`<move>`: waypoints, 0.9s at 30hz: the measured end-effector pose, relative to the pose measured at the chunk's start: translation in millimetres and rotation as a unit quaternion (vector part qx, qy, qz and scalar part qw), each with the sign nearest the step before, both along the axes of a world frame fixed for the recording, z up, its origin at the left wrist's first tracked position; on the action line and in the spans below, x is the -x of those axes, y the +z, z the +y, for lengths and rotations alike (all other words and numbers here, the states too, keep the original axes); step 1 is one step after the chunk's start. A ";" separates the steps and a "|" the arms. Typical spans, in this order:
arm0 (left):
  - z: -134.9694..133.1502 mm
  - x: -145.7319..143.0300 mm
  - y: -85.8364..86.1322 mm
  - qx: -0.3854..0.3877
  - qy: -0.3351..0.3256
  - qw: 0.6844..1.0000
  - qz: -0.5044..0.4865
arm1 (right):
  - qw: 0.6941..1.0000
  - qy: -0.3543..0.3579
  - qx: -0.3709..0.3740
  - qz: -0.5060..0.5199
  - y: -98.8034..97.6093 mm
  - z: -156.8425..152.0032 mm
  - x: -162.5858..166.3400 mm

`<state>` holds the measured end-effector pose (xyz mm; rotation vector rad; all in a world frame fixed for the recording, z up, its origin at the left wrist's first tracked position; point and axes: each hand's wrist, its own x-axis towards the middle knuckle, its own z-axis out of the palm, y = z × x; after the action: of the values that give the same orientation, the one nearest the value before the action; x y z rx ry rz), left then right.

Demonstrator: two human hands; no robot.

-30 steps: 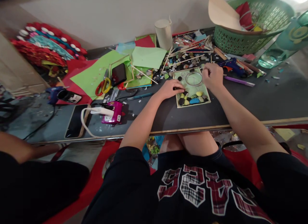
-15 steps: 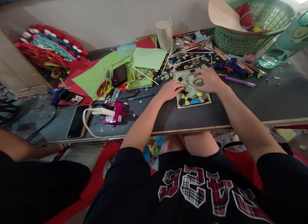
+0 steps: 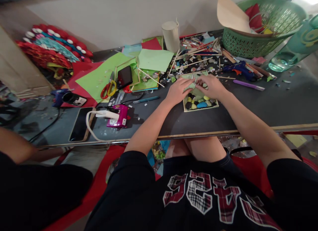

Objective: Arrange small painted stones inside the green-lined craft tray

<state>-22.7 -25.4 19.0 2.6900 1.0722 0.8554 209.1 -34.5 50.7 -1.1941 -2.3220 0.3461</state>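
A small shallow picture frame point(image 3: 184, 103) with a pale green backing lies on the dark table in front of me. Black, yellow and blue pebbles point(image 3: 201, 105) fill its near end. Over its middle, my left hand point(image 3: 179, 89) and my right hand point(image 3: 210, 86) come together fingertip to fingertip. Between them is a thin pale ring point(image 3: 194, 80), mostly hidden by the fingers; its exact kind I cannot make out. The right fingers are curled in a pinch on it, and the left fingertips press at its other side.
Loose pebbles and sticks lie behind the frame, with a blue glue gun point(image 3: 239, 70) and a purple stick point(image 3: 248, 85) to the right. Scissors point(image 3: 108, 88), a pen point(image 3: 146, 100) and a pink power adapter point(image 3: 117, 116) are left. A green basket point(image 3: 248, 42) and bottle point(image 3: 285, 55) stand far right.
My left hand has moved right and away from me, up to the ring. The right hand has shifted slightly nearer, its fingers more curled, and the ring is now largely covered.
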 end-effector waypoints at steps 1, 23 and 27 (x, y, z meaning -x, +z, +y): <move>0.1 -1.1 -1.0 -0.005 -0.001 1.000 -0.004 | 1.000 -0.003 0.004 0.004 0.6 -0.9 0.5; 0.2 -4.3 -3.6 -0.072 -0.023 0.996 -0.040 | 0.998 -0.038 -0.035 -0.023 -5.4 5.0 4.0; -3.7 -7.1 -0.4 -0.086 -0.006 0.995 -0.059 | 0.998 -0.031 -0.047 -0.016 -2.7 3.1 4.9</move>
<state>-15.6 -29.1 18.6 2.7369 0.9997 1.1370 204.1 -31.4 48.1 -1.2317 -2.2952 0.1945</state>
